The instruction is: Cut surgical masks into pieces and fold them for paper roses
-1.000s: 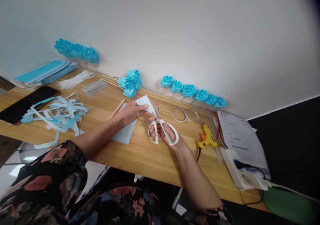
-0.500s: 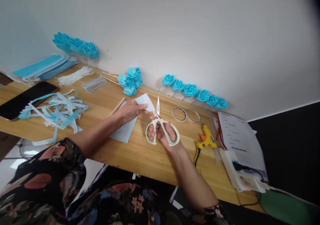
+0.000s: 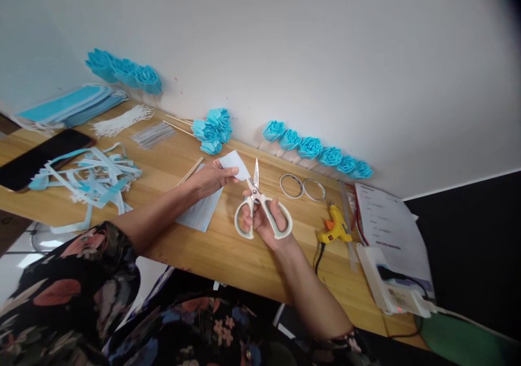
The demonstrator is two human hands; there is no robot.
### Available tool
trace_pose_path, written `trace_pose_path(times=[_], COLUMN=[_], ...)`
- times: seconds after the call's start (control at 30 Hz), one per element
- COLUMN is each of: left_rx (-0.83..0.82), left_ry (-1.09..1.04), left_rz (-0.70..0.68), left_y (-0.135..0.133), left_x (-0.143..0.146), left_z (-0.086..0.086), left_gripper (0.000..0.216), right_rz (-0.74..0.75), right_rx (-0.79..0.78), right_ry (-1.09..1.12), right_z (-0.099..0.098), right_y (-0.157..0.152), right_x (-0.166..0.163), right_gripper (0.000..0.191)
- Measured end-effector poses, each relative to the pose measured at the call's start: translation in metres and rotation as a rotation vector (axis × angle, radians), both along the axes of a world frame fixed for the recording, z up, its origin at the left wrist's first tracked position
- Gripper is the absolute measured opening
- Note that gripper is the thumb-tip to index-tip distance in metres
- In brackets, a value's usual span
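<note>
My left hand (image 3: 212,177) pinches a small pale blue paper piece (image 3: 235,164) just above the wooden desk (image 3: 228,246). My right hand (image 3: 266,218) grips white-handled scissors (image 3: 260,208), blades spread and pointing up beside the right edge of that paper. A larger pale blue sheet (image 3: 200,211) lies flat on the desk under my left wrist. A thin wooden stick (image 3: 189,172) lies just left of my left hand.
Blue paper roses (image 3: 315,150) line the wall, with more (image 3: 212,128) behind my hands. Cut paper strips (image 3: 87,177), a dark phone (image 3: 36,157) and stacked blue masks (image 3: 67,105) lie left. Two rings (image 3: 302,187), a yellow glue gun (image 3: 334,227), papers (image 3: 388,227) and a power strip (image 3: 393,290) sit right.
The scissor handles and blades have spread wider apart. Both hands stay in nearly the same place; the view has shifted slightly.
</note>
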State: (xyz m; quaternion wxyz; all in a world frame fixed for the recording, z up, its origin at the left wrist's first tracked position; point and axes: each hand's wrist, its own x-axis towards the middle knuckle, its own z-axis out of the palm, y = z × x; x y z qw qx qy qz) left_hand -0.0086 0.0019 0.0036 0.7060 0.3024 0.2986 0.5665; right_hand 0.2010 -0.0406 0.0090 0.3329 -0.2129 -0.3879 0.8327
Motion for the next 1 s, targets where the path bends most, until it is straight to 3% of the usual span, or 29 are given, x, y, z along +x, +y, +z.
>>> trace_pose_path(times=[1.0], left_rx=[0.02], left_ry=[-0.007], left_rz=[0.019], left_y=[0.0032], left_x=[-0.003], left_z=[0.0005], left_gripper=[0.031], right_rz=[-0.051], right_rx=[0.021], right_ry=[-0.088], right_z=[0.0009], right_y=[-0.0019], right_x=[-0.0006], right_gripper=[0.061])
